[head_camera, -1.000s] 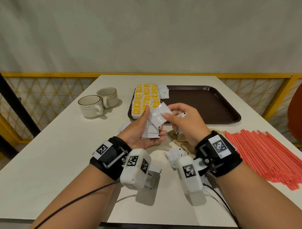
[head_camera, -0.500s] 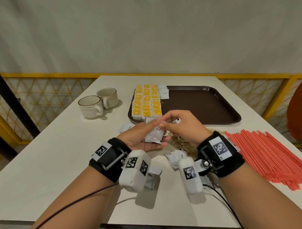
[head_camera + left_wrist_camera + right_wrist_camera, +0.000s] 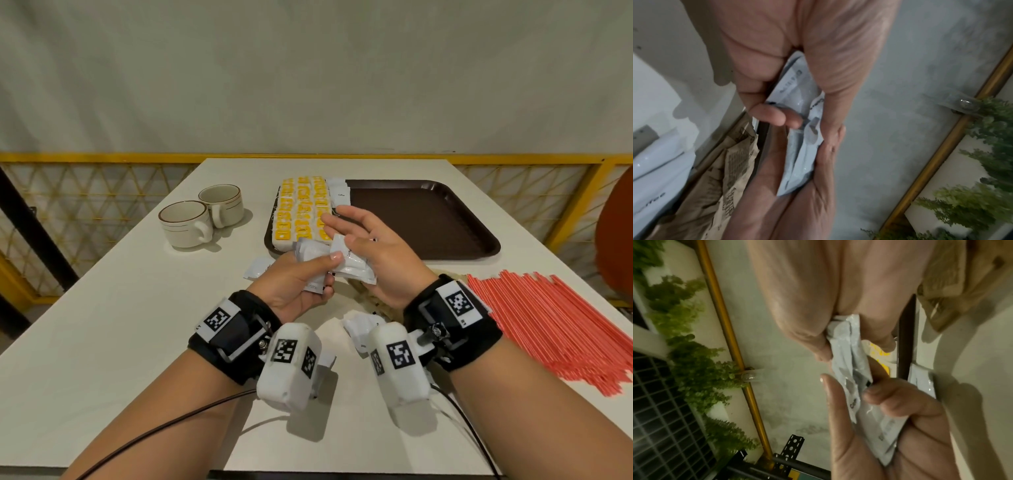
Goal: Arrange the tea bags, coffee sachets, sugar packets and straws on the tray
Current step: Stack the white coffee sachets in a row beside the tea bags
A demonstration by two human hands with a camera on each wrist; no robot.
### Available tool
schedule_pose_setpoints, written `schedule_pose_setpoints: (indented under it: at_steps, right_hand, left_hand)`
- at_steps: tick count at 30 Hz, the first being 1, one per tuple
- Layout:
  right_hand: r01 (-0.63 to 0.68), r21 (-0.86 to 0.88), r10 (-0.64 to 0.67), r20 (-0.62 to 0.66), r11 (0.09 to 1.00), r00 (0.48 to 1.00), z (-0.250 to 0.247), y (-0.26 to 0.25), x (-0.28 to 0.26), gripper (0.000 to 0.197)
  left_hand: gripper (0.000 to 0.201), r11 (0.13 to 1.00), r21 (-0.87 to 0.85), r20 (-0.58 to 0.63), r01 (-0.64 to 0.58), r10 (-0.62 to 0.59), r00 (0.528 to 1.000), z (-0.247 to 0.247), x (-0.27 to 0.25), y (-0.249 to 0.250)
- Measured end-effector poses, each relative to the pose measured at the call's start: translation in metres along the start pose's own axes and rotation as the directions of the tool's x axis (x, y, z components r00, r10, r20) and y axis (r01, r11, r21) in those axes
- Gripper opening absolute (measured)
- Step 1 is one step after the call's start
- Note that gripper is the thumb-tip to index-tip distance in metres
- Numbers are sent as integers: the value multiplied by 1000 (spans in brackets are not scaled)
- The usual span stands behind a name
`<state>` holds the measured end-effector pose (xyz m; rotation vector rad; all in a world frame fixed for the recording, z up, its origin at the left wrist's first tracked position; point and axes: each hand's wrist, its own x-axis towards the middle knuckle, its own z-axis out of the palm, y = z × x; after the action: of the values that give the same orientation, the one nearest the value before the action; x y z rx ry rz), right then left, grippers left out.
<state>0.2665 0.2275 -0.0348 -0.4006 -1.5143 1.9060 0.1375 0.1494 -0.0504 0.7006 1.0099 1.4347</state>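
Note:
My left hand (image 3: 308,277) grips a small stack of white coffee sachets (image 3: 352,265) just in front of the tray, thumb lying across the top. My right hand (image 3: 373,253) holds the same stack from the right, fingers stretched out over it. The left wrist view shows the sachets (image 3: 797,97) clamped between curled fingers and thumb. In the right wrist view the sachets (image 3: 846,344) sit pinched between both hands. Tea bags (image 3: 301,212) with yellow tags lie in rows on the left of the brown tray (image 3: 428,219), with white sachets (image 3: 339,192) beside them. Red straws (image 3: 548,318) lie in a pile at the right.
Two cream cups (image 3: 191,222) stand left of the tray. Loose white sachets (image 3: 257,269) and more sachets (image 3: 359,325) lie on the white table near my wrists, with brown sugar packets (image 3: 370,298) under my hands. A yellow railing runs behind the table.
My right hand brought a white sachet down onto the stack in my left hand. Both hands have since closed together around the stack, and the right fingers have stretched out.

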Motion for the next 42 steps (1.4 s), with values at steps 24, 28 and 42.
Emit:
schedule_pose_setpoints:
  at_steps: [24,28,42]
  right_hand:
    - [-119,-9,114,-212,993,971,-14,-12,2,16]
    - [-106,-87,94,-129,991,987,-13,-10,2,32]
    - [147,-707,-447,-259,692,857,-15,-3,5,9]
  left_hand:
    - [19,983,-128,-269,-131,93,959,-18,5,12]
    - [15,957,-288,-157,-3,-45,987,-14,0,18]
    - [22,985,-158,-229,-71,33,973,-5,8,11]
